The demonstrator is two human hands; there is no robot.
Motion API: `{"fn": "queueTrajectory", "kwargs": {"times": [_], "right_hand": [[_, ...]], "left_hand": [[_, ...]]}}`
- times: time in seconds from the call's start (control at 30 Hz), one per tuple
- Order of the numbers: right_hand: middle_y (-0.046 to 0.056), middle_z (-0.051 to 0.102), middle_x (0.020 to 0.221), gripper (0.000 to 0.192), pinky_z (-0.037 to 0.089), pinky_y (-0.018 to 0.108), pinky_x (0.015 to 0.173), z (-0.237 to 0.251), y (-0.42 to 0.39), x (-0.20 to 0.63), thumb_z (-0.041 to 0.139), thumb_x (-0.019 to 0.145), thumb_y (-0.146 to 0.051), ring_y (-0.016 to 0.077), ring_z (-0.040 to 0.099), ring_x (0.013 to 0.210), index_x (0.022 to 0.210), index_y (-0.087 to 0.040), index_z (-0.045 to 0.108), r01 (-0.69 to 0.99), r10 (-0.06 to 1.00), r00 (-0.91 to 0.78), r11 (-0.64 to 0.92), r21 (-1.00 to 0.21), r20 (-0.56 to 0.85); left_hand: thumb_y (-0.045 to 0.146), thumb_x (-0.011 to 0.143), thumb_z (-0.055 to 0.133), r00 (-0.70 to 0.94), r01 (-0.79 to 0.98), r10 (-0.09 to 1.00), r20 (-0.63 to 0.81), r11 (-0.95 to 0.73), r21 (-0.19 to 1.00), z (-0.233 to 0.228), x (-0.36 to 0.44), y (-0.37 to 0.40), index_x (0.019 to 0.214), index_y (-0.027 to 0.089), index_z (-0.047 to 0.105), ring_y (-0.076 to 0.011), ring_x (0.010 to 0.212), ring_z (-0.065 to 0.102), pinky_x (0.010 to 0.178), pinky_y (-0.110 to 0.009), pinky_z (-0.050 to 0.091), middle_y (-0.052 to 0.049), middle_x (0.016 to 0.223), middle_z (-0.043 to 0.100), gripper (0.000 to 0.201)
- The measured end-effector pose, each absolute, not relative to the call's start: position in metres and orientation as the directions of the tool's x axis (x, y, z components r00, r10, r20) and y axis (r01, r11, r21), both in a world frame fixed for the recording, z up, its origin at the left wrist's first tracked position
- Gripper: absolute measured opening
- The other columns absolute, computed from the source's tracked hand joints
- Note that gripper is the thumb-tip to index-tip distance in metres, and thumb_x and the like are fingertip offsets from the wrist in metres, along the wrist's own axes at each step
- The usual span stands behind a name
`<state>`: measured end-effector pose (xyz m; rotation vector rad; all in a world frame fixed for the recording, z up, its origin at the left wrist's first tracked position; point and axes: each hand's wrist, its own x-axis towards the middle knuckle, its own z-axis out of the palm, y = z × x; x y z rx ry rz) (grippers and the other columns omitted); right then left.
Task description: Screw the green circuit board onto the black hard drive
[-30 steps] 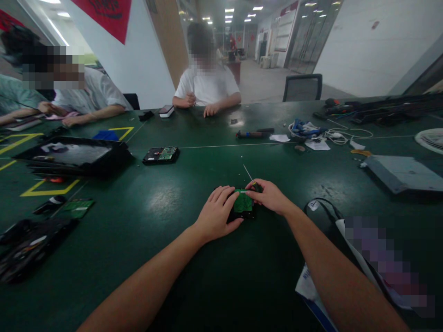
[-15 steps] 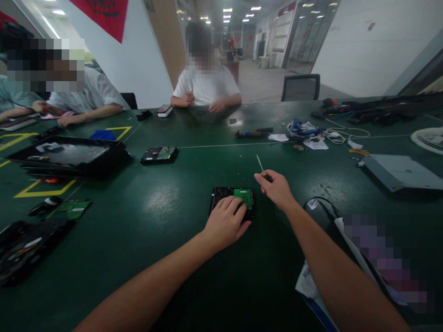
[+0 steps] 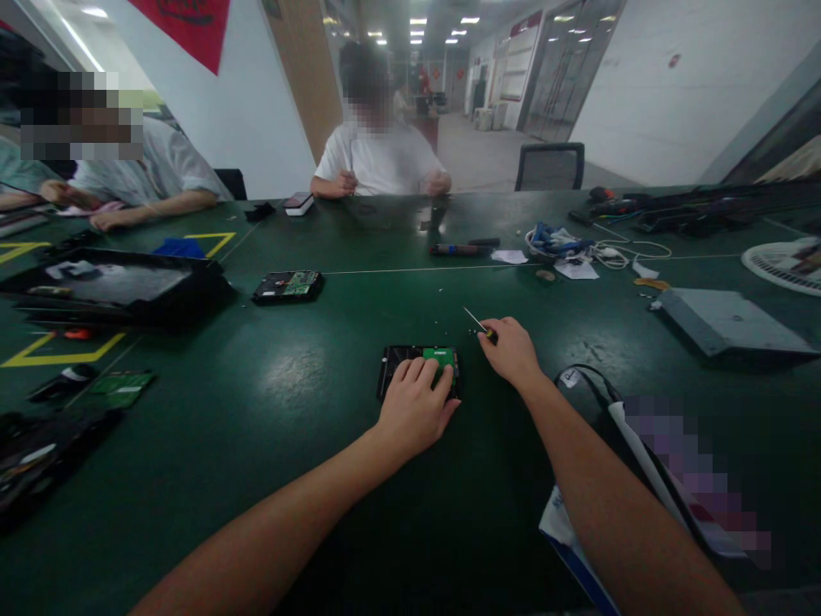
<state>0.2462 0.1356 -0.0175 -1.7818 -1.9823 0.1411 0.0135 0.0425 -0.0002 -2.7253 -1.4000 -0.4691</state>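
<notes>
A hard drive [image 3: 440,353], black with a green circuit board showing, lies flat on the dark green table in front of me. My left hand [image 3: 414,404] holds it, the fingers laid over its top and the thumb along its near right edge. Part of the drive is hidden beneath the hand. Right of the drive, my right hand [image 3: 511,352] is closed around the handle of a screwdriver [image 3: 475,319]. Its thin shaft points up and left, away from the drive. A few tiny bright bits, too small to make out, lie near the tip.
Another hard drive [image 3: 288,286] sits farther left, beside a black tray [image 3: 128,287]. A grey metal box [image 3: 731,321] stands at right, with a bag [image 3: 577,547] near my right forearm. Cables [image 3: 558,239] lie farther back. Several people sit across the table.
The screwdriver in my right hand has tilted lower and farther left. My left hand stays on the hard drive. The whole view has shifted slightly.
</notes>
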Motion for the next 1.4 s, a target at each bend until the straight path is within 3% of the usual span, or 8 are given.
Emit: {"fn": "queueTrajectory", "kwargs": {"times": [0.27, 0.4, 0.6, 0.93, 1.23, 1.4], "right_hand": [[0.012, 0.064, 0.129, 0.041, 0.050, 0.038, 0.077, -0.017, 0.135, 0.237, 0.052, 0.102, -0.049, 0.0274, 0.066, 0.100, 0.130, -0.027, 0.072, 0.931, 0.958, -0.171, 0.233, -0.281, 0.229], [0.011, 0.067, 0.122, 0.035, 0.048, 0.038, 0.072, -0.016, 0.137, 0.234, 0.051, 0.103, -0.043, 0.0261, 0.067, 0.093, 0.120, -0.024, 0.076, 0.940, 0.954, -0.171, 0.233, -0.250, 0.245], [0.011, 0.069, 0.114, 0.029, 0.046, 0.037, 0.069, -0.020, 0.138, 0.236, 0.052, 0.103, -0.037, 0.0251, 0.067, 0.089, 0.109, -0.023, 0.077, 0.943, 0.949, -0.157, 0.226, -0.245, 0.272], [0.011, 0.069, 0.118, 0.027, 0.047, 0.036, 0.078, -0.015, 0.135, 0.235, 0.056, 0.102, -0.034, 0.0255, 0.067, 0.096, 0.120, -0.024, 0.073, 0.944, 0.965, -0.114, 0.179, -0.278, 0.235], [0.009, 0.068, 0.116, 0.028, 0.048, 0.032, 0.071, -0.016, 0.134, 0.233, 0.053, 0.103, -0.033, 0.0222, 0.066, 0.091, 0.119, -0.023, 0.074, 0.953, 0.965, -0.114, 0.174, -0.248, 0.237], [0.010, 0.067, 0.116, 0.027, 0.048, 0.033, 0.076, -0.018, 0.136, 0.236, 0.057, 0.101, -0.030, 0.0224, 0.066, 0.093, 0.121, -0.021, 0.072, 0.943, 0.966, -0.082, 0.155, -0.294, 0.245]], "left_hand": [[0.041, 0.096, 0.060, 0.518, 0.804, 0.797, 0.309, -0.577, 0.141, -0.004, 0.013, 0.044, 0.141, 0.020, 0.055, -0.0375, 0.126, 0.052, 0.110, -0.056, 0.044, -0.016, 0.133, 0.057, 0.049], [0.048, 0.098, 0.058, 0.510, 0.810, 0.806, 0.302, -0.567, 0.146, -0.003, 0.014, 0.043, 0.139, 0.016, 0.056, -0.0380, 0.125, 0.051, 0.106, -0.055, 0.047, -0.018, 0.132, 0.057, 0.052], [0.055, 0.096, 0.060, 0.500, 0.802, 0.807, 0.313, -0.568, 0.186, -0.006, 0.012, 0.047, 0.132, 0.019, 0.060, -0.0365, 0.126, 0.052, 0.106, -0.054, 0.048, -0.015, 0.131, 0.058, 0.051], [0.047, 0.095, 0.062, 0.495, 0.799, 0.805, 0.329, -0.570, 0.191, -0.008, 0.011, 0.047, 0.133, 0.020, 0.059, -0.0363, 0.126, 0.051, 0.107, -0.054, 0.047, -0.015, 0.134, 0.057, 0.046], [0.045, 0.096, 0.063, 0.494, 0.802, 0.801, 0.338, -0.570, 0.178, -0.007, 0.012, 0.048, 0.131, 0.018, 0.061, -0.0352, 0.125, 0.052, 0.106, -0.053, 0.049, -0.015, 0.132, 0.059, 0.044], [0.047, 0.095, 0.064, 0.474, 0.784, 0.805, 0.357, -0.570, 0.246, -0.004, 0.009, 0.047, 0.130, 0.019, 0.062, -0.0331, 0.123, 0.055, 0.105, -0.052, 0.050, -0.014, 0.130, 0.061, 0.045]]}}
